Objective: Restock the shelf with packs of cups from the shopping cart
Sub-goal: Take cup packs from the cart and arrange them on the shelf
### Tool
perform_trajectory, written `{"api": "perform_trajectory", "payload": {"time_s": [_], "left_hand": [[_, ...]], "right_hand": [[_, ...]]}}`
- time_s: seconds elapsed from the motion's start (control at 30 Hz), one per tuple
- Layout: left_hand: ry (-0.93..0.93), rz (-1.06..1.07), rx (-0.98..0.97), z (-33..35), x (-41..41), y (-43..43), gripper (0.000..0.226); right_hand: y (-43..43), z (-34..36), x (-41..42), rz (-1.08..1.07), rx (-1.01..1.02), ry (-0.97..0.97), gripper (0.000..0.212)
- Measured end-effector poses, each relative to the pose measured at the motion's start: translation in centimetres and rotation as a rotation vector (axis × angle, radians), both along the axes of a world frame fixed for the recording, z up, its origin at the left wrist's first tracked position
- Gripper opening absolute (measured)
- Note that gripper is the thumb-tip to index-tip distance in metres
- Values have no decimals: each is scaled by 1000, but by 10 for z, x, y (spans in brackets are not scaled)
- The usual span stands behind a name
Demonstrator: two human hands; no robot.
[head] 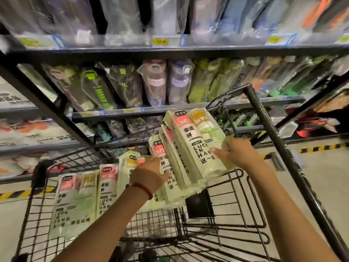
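Head view: stack [190, 146] of three fanned cup packs held above the cart [282, 148]. Long axis runs from near to far, tilted slightly left, pink-labelled tops toward the shelf [170, 52], printed faces up. Left hand [149, 174], with a red bracelet [143, 187], grips the stack's left side. Right hand [238, 153] clasps the right edge, thumb on the front. Further packs [75, 201] lie in the cart's left part. Cart rim stands between stack and shelf. Bagged bottles [154, 82] fill the shelf. Packs are pale green film with black lettering.
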State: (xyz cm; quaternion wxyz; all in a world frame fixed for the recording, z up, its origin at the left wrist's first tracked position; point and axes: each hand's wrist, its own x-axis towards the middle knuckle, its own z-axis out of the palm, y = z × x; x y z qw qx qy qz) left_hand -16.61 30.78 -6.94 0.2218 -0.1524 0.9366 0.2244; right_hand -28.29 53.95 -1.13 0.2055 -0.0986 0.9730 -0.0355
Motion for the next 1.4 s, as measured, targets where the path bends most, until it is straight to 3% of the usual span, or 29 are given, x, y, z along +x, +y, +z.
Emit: {"api": "perform_trajectory", "payload": {"time_s": [0.07, 0.17, 0.33, 0.5, 0.67, 0.7, 0.83, 1.0, 1.1, 1.2, 1.33, 1.4], "left_hand": [[-35, 39, 17, -14, 3, 0, 71], [-113, 67, 102, -37, 5, 2, 95], [-130, 208, 364, -87, 9, 3, 120], [-93, 236, 382, -63, 18, -5, 87], [-99, 282, 234, -66, 33, -47, 82], [-117, 280, 219, -66, 36, -55, 79], [-137, 272, 226, -69, 44, -72, 75], [-26, 314, 416, -55, 44, -58, 67], [75, 304, 482, -41, 28, -38, 47], [119, 298, 497, -33, 7, -15, 16], [82, 406, 597, -28, -25, 16, 39], [39, 526, 625, -29, -41, 28, 63]], "right_hand": [[-2, -4, 2, -24, -56, -16, 62], [-4, -6, 6, -122, -180, -109, 62], [-3, -12, 12, -296, -368, -247, 64], [-7, -10, 13, -333, -387, -242, 47], [-23, -2, 13, -393, -492, -345, 32], [-25, -1, 12, -387, -496, -377, 36], [-30, -4, 15, -465, -582, -463, 84], [-31, 4, 25, -544, -687, -377, 69], [-20, 21, 21, -550, -718, -269, 38], [-2, 35, 18, -547, -754, -228, 40], [14, 41, 21, -585, -826, -168, 33], [17, 41, 22, -601, -859, -149, 30]]}}
